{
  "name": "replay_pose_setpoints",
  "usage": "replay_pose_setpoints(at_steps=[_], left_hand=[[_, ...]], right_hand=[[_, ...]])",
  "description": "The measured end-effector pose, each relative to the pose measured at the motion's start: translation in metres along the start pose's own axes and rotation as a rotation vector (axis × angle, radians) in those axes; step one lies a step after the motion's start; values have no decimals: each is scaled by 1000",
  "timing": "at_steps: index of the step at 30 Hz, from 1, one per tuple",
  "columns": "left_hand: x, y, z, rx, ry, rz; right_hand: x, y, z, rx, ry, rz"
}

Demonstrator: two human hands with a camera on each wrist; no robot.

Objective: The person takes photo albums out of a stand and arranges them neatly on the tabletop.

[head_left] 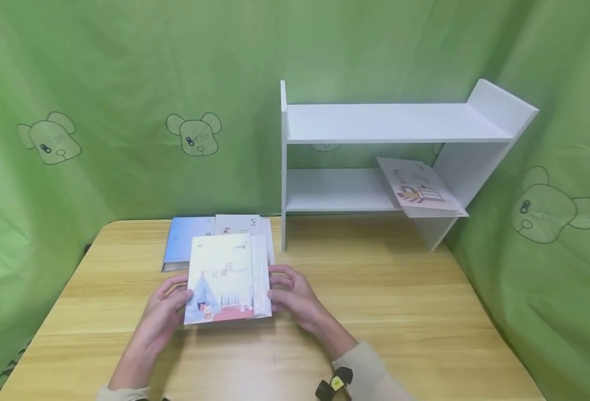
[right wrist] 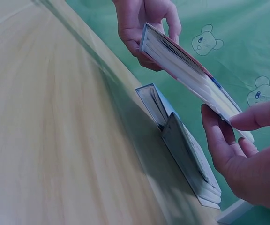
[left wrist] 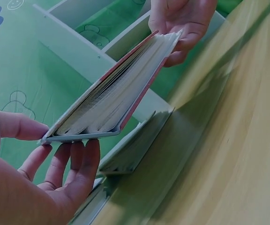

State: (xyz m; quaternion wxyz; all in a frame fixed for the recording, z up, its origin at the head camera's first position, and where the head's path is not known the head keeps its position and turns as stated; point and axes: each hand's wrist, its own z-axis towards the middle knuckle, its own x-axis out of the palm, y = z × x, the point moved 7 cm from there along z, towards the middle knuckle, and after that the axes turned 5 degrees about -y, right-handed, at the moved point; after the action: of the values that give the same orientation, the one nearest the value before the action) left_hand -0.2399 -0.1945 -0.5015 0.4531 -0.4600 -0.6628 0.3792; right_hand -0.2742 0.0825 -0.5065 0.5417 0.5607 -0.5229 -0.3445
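Both hands hold a photo album (head_left: 222,287) with a pale cover showing a blue tent and a pink strip along the bottom. My left hand (head_left: 162,309) grips its spine side, thumb on top and fingers beneath, as the left wrist view shows. At the other edge, where clear plastic and page edges show, my right hand (head_left: 297,295) pinches it between thumb and fingers. The album is raised off the table, cover up. Behind it on the table lie a blue album (head_left: 177,239) and a white album (head_left: 237,221), both partly hidden by the held one.
A white two-tier shelf (head_left: 375,122) stands at the back right of the wooden table (head_left: 400,312). Another pale album (head_left: 420,186) leans on its lower tier against the slanted right panel, jutting out past the front edge. Green curtain (head_left: 124,67) with bear faces surrounds the table.
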Motion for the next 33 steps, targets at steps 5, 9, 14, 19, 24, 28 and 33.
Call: replay_pose_setpoints(at_steps=[5, 9, 14, 19, 24, 28, 33], left_hand=[[-8, 2, 0, -8, -7, 12], [-13, 2, -2, -16, -18, 23], [-16, 2, -5, -14, -13, 18], [-20, 1, -7, -12, 2, 20], [-29, 1, -7, -38, -17, 37], [-37, 1, -8, -56, -25, 61], [-47, -1, -10, -36, -22, 60]], right_hand=[[5, -4, 1, 16, 3, -12], [10, -6, 1, 25, 0, -6], [14, -9, 2, 37, -5, -2], [18, -13, 3, 36, -5, 10], [24, -18, 3, 49, -16, 16], [32, -23, 2, 70, -15, 26], [43, -27, 0, 84, -13, 44]])
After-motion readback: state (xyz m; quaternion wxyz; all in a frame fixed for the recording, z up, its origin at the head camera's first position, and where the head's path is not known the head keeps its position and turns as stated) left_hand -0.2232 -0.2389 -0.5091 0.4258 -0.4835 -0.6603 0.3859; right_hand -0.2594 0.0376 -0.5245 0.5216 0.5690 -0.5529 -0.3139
